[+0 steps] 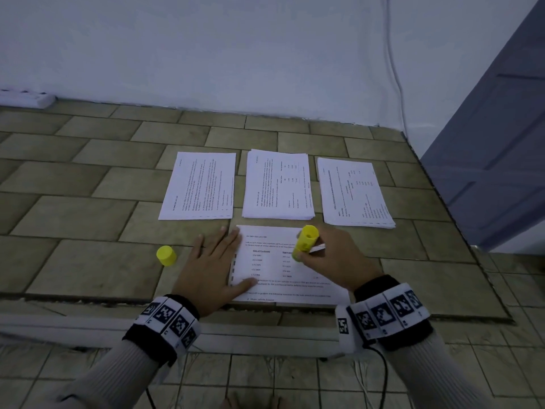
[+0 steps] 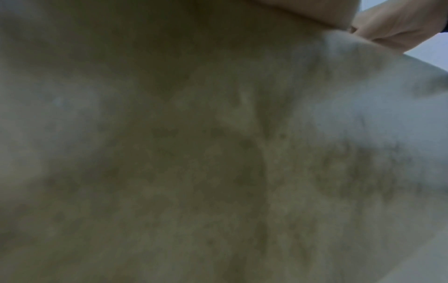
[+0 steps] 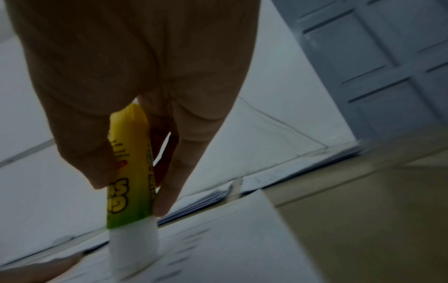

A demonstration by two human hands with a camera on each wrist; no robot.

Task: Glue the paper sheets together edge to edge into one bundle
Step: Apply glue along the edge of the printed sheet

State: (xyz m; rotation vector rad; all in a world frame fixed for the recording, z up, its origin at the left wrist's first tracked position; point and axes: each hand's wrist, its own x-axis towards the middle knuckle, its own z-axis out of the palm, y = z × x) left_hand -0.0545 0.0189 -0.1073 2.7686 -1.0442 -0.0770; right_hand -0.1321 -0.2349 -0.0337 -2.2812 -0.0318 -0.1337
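A printed paper sheet [image 1: 306, 278] lies on the tiled surface nearest me. My left hand [image 1: 216, 261] lies flat, fingers straight, pressing its left edge. My right hand [image 1: 330, 258] grips a yellow glue stick [image 1: 306, 240], uncapped, white tip down on the sheet. In the right wrist view the glue stick [image 3: 129, 172] stands between thumb and fingers, its white glue end [image 3: 134, 247] touching the paper sheet [image 3: 218, 249]. The yellow cap [image 1: 166, 255] stands left of my left hand. Three paper stacks lie beyond: left stack [image 1: 200, 185], middle stack [image 1: 278, 184], right stack [image 1: 354, 193].
A white wall [image 1: 265, 48] backs the tiled surface [image 1: 73, 178]. A grey door [image 1: 501, 143] stands at the right. A white power strip [image 1: 26, 97] lies at the far left. The surface's front edge [image 1: 265, 326] runs just under my wrists. The left wrist view is blurred.
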